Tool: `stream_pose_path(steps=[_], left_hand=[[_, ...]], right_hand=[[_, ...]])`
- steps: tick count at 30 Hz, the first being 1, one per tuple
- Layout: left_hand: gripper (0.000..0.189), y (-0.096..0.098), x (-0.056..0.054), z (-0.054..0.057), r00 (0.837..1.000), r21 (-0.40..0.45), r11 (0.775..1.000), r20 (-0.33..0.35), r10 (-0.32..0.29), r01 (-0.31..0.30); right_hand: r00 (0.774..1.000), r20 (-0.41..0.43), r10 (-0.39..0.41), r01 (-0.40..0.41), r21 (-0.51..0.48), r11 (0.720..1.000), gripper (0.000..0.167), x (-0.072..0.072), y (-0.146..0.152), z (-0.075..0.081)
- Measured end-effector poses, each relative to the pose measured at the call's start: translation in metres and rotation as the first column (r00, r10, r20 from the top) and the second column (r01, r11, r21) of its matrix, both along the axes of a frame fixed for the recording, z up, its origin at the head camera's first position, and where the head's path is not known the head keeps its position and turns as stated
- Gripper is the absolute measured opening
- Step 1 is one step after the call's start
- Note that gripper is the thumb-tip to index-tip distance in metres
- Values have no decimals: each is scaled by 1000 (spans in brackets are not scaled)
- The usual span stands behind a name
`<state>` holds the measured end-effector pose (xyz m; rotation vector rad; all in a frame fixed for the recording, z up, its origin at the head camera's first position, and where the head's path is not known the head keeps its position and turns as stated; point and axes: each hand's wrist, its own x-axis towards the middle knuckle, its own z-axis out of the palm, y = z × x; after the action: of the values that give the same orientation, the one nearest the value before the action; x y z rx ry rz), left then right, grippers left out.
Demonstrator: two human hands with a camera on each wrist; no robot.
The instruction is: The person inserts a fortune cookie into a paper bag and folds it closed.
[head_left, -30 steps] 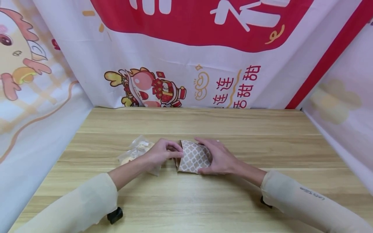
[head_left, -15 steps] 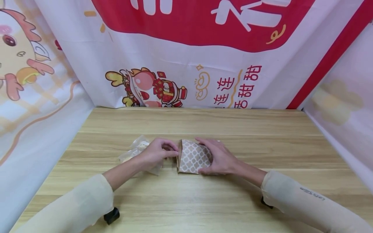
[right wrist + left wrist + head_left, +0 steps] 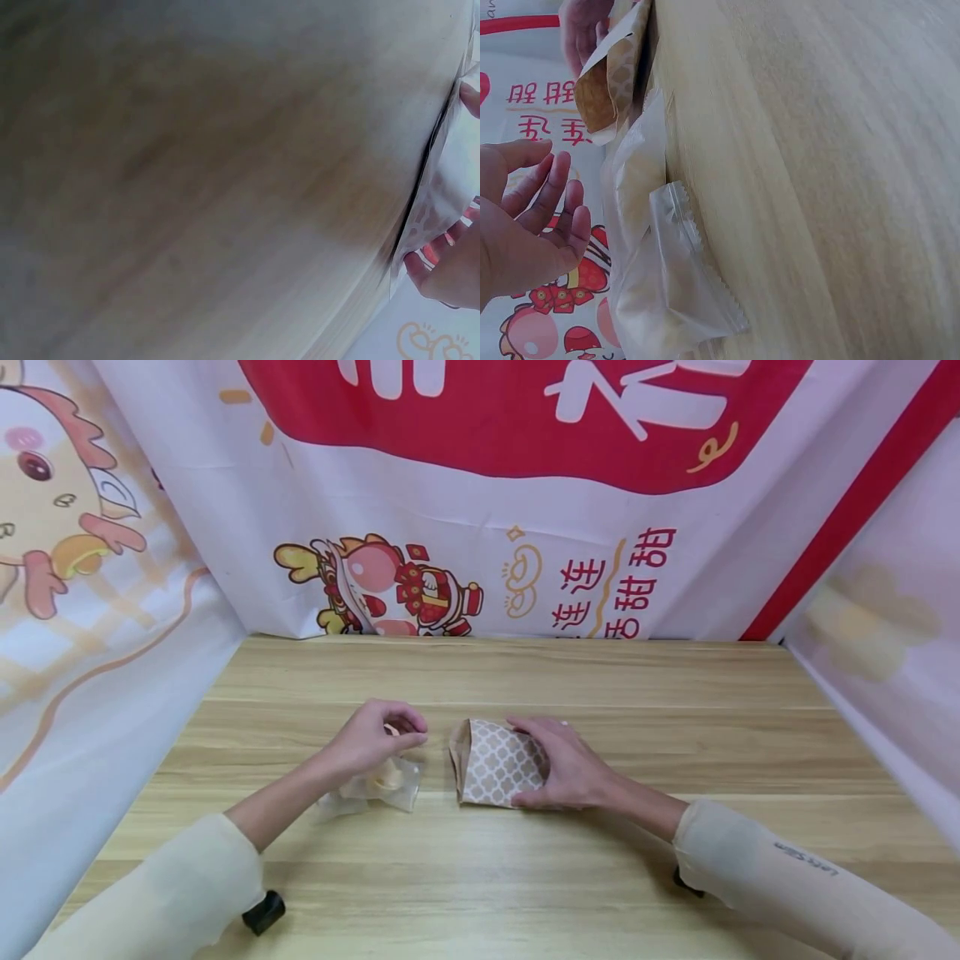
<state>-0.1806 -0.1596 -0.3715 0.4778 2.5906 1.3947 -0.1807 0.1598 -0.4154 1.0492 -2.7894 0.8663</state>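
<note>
My right hand (image 3: pixel 566 764) grips a brown paper bag (image 3: pixel 498 764) with a white lattice pattern, thumb and fingers spread to its two long edges. The bag lies flat and its mouth gapes toward the left; the left wrist view shows the brown inside of the bag (image 3: pixel 594 97). My left hand (image 3: pixel 371 739) hovers left of the mouth, fingers loosely bent and holding nothing. Beneath it lie clear plastic packets (image 3: pixel 401 785) with pale, cream-coloured pieces inside. In the left wrist view one packet (image 3: pixel 679 277) with a serrated edge overlaps another packet (image 3: pixel 637 180).
The wooden table (image 3: pixel 480 877) runs back to a white and red printed cloth (image 3: pixel 480 552). Printed cloth walls (image 3: pixel 112 602) also close off the left and right sides. A black strap piece (image 3: pixel 264 912) sits under the left sleeve.
My left hand has drawn away from the bag's mouth to the left and back, over the packets. The bag's mouth now shows wider. My right hand stays on the bag.
</note>
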Motion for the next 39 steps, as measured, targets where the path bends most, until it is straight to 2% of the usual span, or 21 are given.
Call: stream_pose_path(steps=[5, 7, 8, 12, 14, 17, 19, 20, 24, 26, 27, 28, 30, 35, 37, 39], left_hand=[[7, -1, 2, -2, 991, -83, 993, -93, -94, 86], [11, 3, 4, -5, 976, -134, 979, -137, -169, 151], [15, 5, 6, -5, 963, -165, 968, -160, -215, 189], [21, 16, 12, -8, 893, -308, 897, -222, -392, 317], [20, 20, 14, -9, 873, -371, 864, -215, -437, 341], [15, 21, 14, -10, 860, -445, 825, -199, -470, 348], [14, 20, 15, -10, 842, -491, 792, -194, -504, 362], [15, 20, 15, -10, 826, -517, 772, -197, -528, 370], [19, 19, 15, -11, 744, -613, 686, -227, -629, 392], [21, 19, 15, -11, 724, -640, 664, -234, -649, 388], [21, 19, 15, -10, 725, -641, 663, -233, -648, 387], [21, 19, 15, -10, 734, -637, 667, -226, -641, 386], [21, 19, 16, -8, 766, -603, 696, -207, -608, 389], [20, 14, 12, -3, 854, -455, 811, -179, -488, 368], [19, 9, 8, -1, 888, -410, 854, -182, -422, 322], [18, 1, 3, 3, 921, -389, 888, -193, -337, 244]], right_hand=[[1000, 11, -2, 2, -4, 1000, 112, -1, 1, -2], [1000, 17, -5, 5, -6, 1000, 112, -1, 1, -2], [1000, 19, -4, 5, -9, 1000, 112, -1, 1, -2], [1000, 14, 0, 0, -20, 1000, 112, -1, 2, -1], [1000, 7, 5, -5, -26, 1000, 112, -1, 2, -1], [1000, 8, 8, -8, -31, 1000, 113, -2, 2, -2], [1000, 14, 5, -5, -31, 1000, 113, -2, 2, -3], [1000, 19, 2, -2, -29, 1000, 113, -2, 2, -3], [1000, 28, -7, 8, -24, 1000, 113, -2, 3, -2], [999, 33, -11, 11, -23, 1000, 114, -2, 3, -2], [999, 34, -12, 12, -22, 1000, 114, -2, 3, -2], [999, 35, -12, 13, -21, 1000, 114, -2, 3, -2], [999, 36, -11, 12, -21, 1000, 114, -2, 3, -2], [999, 33, -4, 5, -23, 1000, 113, -2, 3, -2], [1000, 30, -1, 2, -23, 1000, 113, -2, 3, -3], [1000, 27, 3, -2, -23, 1000, 113, -2, 2, -3]])
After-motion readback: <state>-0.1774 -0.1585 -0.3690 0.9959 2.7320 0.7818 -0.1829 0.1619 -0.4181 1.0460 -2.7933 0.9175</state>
